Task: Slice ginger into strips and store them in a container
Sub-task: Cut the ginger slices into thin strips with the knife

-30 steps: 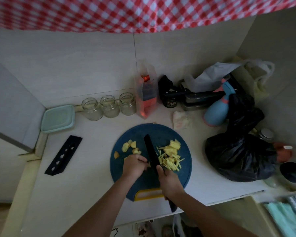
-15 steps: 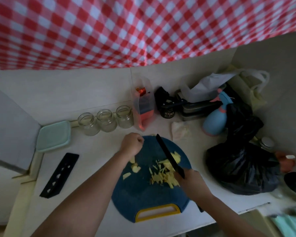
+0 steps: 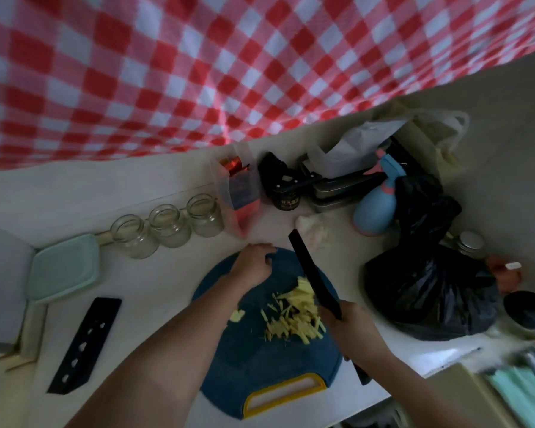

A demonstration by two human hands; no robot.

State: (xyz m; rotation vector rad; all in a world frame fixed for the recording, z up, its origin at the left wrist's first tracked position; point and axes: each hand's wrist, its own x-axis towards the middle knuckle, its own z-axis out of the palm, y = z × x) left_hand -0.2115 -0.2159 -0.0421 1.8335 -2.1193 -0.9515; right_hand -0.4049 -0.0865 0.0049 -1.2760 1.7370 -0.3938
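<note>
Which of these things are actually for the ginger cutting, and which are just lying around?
In use: ginger strips, blue cutting board, black knife in the right hand, possibly glass jars or teal box.
Lying about: knife sheath, spray bottle, black bag.

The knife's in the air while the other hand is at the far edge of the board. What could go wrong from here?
1. The right hand holds the black knife raised, its blade close to the left hand; a careless move might nick it.
2. The ginger strips lie loose beside the blade; a sweep could scatter them off the cutting board.
3. The glass jars stand just beyond the left hand and could get knocked over.
</note>
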